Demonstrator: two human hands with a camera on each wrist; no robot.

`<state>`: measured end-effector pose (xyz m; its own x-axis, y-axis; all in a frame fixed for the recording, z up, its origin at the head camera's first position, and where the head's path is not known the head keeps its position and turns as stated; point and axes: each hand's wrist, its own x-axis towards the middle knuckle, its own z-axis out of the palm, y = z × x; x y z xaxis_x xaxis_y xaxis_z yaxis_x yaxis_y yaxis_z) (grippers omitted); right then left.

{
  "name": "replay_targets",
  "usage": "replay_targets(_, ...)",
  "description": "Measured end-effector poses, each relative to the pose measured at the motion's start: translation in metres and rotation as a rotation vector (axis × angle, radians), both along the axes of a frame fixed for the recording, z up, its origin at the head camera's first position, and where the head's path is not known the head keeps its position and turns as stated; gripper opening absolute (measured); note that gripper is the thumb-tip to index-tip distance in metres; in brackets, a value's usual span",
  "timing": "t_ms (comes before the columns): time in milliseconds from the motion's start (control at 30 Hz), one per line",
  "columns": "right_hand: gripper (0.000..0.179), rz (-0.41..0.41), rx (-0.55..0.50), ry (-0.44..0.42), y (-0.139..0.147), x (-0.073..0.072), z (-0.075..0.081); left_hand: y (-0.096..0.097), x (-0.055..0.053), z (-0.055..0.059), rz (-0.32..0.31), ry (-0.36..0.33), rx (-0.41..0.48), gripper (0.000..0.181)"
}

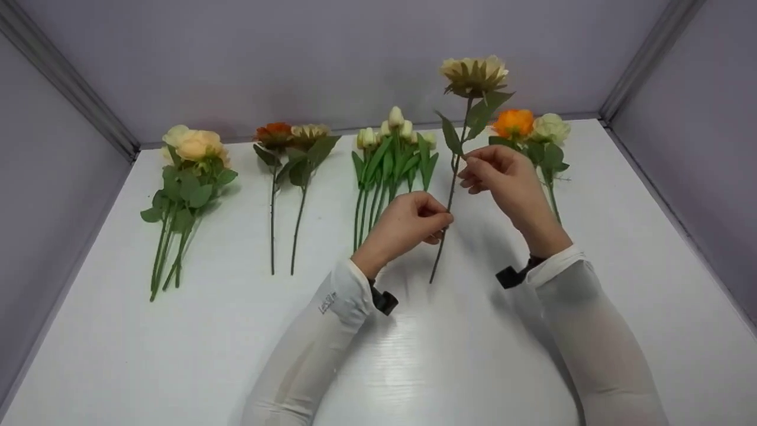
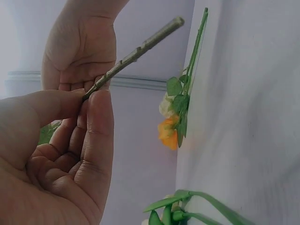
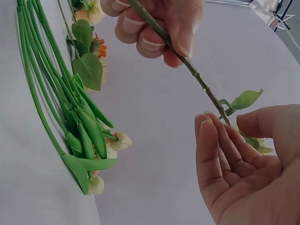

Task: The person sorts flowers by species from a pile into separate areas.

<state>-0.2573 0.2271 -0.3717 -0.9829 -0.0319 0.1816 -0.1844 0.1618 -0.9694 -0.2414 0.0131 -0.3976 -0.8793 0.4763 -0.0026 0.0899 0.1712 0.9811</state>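
Note:
My left hand (image 1: 408, 222) pinches the lower stem of a cream flower (image 1: 473, 74) between thumb and fingertips. The flower is raised upright, bloom at the top, with its cut end below the hand. Higher up, by the leaves, my right hand (image 1: 502, 183) has its fingertips at the stem. In the right wrist view, the thumb of this right hand (image 3: 248, 164) stands apart from the fingers, with the stem (image 3: 199, 77) passing between them. The left wrist view shows the bare stem end (image 2: 161, 35) jutting out past the left thumb.
White tulips (image 1: 393, 148) lie behind the left hand. An orange flower (image 1: 513, 124) and a pale rose (image 1: 551, 128) are at the right. Two more stems, one with a dark orange bloom (image 1: 275, 135), and a peach rose bunch (image 1: 200, 145) lie leftward. Grey walls (image 1: 355, 59) border the white table (image 1: 236, 331).

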Motion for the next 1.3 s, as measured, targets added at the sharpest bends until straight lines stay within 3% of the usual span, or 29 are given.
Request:
replay_targets(200,0.028,-0.002,0.206,0.074,-0.011,0.004,0.0,-0.039,-0.007,0.005,0.064,-0.003,-0.083,0.014)
replay_targets(400,0.029,0.039,0.426,0.149,-0.023,0.013,-0.004,-0.099,-0.018,0.012,0.169,-0.006,-0.213,0.018)
replay_targets(633,0.026,0.116,0.508,0.184,-0.037,0.018,-0.01,-0.174,-0.028,0.011,0.327,-0.05,-0.36,0.023)
replay_targets(767,0.025,0.12,0.519,0.167,-0.04,0.016,-0.012,-0.203,-0.033,0.004,0.378,-0.09,-0.387,0.023)
replay_targets(1000,0.027,0.125,0.527,0.152,-0.038,0.016,-0.014,-0.223,-0.042,-0.014,0.414,-0.158,-0.441,0.024)
replay_targets(1300,0.027,0.11,0.525,0.156,-0.035,0.014,-0.013,-0.226,-0.051,-0.027,0.428,-0.202,-0.52,0.025)
